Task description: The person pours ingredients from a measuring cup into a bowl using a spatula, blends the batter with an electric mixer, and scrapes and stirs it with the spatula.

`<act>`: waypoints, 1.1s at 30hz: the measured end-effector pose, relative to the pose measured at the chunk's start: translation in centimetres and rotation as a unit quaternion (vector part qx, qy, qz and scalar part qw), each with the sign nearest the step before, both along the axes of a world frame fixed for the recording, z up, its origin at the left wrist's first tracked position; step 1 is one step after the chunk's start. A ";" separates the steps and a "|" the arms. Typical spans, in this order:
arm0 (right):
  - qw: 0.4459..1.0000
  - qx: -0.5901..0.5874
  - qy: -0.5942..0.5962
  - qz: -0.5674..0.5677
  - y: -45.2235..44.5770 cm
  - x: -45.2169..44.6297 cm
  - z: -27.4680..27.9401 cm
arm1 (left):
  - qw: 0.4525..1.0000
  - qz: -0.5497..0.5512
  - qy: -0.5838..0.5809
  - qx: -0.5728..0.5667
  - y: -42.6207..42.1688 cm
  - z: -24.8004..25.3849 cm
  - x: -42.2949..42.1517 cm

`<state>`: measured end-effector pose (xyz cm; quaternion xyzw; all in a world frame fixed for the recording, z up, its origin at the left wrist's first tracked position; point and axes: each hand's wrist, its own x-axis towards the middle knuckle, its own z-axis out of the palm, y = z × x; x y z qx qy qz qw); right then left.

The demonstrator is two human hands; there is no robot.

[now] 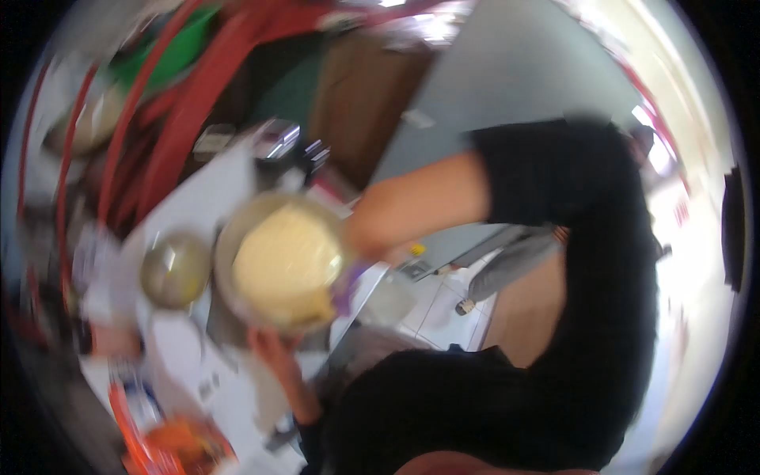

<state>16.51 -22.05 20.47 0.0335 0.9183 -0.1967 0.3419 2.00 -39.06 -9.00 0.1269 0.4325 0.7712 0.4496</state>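
Observation:
A large round bowl (226,273) holds a smooth pale-yellow mass (285,253) and stands over the white table. At the bowl's lower rim is my left hand (273,355), its fingers against the side, gripping the edge. My right hand (366,237) reaches to the opposite rim from the upper right, its fingers blurred and hidden. Just below it, a purple item (346,290) lies at the rim; whether the hand holds it is unclear.
Left of the large bowl stands a smaller metal bowl (176,271) on the white table (186,202). Orange packaging (178,443) lies at the lower left. Red rails (186,119) and a green basin (170,59) are at the upper left. A person's leg (511,265) shows beyond my right arm.

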 end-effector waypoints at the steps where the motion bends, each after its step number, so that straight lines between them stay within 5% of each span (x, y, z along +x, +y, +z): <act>1: 0.997 -0.067 -0.003 -0.022 0.9 -1.2 0.1 | 0.999 -0.005 0.014 -0.031 0.2 0.3 -0.3; 2: 0.997 -0.069 -0.015 -0.024 1.3 -1.8 0.1 | 0.997 0.005 0.054 -0.055 0.6 0.7 -0.4; 4: 0.958 0.167 -0.199 -0.125 1.9 -3.9 -2.6 | 0.995 0.040 0.021 -0.084 1.1 2.9 -0.1; 6: 0.867 0.313 -0.299 -0.246 3.1 -5.3 -5.0 | 0.995 0.017 0.055 -0.086 1.2 2.9 -0.6; 8: 0.914 0.229 -0.269 -0.199 -0.5 -2.7 -1.4 | 0.996 -0.006 0.073 -0.059 0.2 3.0 -0.5; 10: 0.956 0.171 -0.237 -0.019 0.5 -1.2 -2.6 | 0.997 -0.020 0.057 -0.044 0.2 3.0 -0.5; 11: 0.894 0.306 -0.309 0.111 -1.4 -2.6 -6.2 | 0.997 -0.022 0.058 -0.036 0.2 2.8 -0.5; 13: 0.871 0.383 -0.254 0.173 -3.3 -2.8 -5.5 | 0.998 -0.027 0.060 -0.025 0.0 2.4 -0.6; 14: 0.929 0.329 -0.134 0.107 -4.4 -1.5 -0.8 | 0.998 -0.025 0.053 -0.033 0.0 2.5 -0.7; 16: 0.952 0.271 0.118 0.082 -4.8 0.1 2.3 | 0.998 -0.017 0.036 -0.047 0.0 2.8 -0.6; 19: 0.862 0.253 0.411 0.156 -4.8 0.8 2.2 | 0.999 -0.021 0.032 -0.037 -0.2 2.3 -0.6; 30: 0.961 0.145 0.236 0.017 -7.1 1.0 5.4 | 0.999 -0.022 0.033 -0.020 -0.1 3.5 -0.1; 33: 0.954 0.101 0.283 0.007 -6.7 1.1 5.1 | 1.000 -0.015 0.025 -0.012 0.0 3.2 -0.1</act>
